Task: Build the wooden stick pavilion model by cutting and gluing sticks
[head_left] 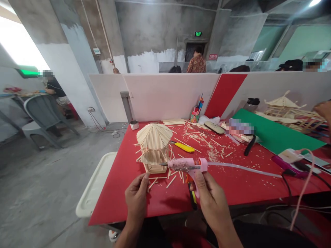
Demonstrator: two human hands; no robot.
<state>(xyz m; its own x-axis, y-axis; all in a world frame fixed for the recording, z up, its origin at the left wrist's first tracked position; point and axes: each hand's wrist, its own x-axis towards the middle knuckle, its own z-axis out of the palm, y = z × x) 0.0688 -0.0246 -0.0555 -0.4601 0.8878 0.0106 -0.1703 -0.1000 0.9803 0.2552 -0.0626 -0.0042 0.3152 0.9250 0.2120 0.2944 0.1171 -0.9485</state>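
My right hand (212, 194) is wrapped round the handle of a pink hot glue gun (184, 164). Its nozzle points left, in front of a small pavilion model (154, 136) built of thin wooden sticks, and a long clear glue stick (240, 167) trails from its back. My left hand (136, 195) is closed in a pinch near the model's base; whatever lies between thumb and forefinger is too small to make out. Loose wooden sticks (171, 182) are scattered between my hands. Partly behind the right hand lies a black and yellow tool (192, 199).
A yellow utility knife (184, 147) lies behind the glue gun. Stick scraps, a roll of tape (134, 124) and a pencil cup (195, 115) stand along the back. To the right are a green board (271, 131), another stick model (283, 102) and a power strip (289, 167) with cables.
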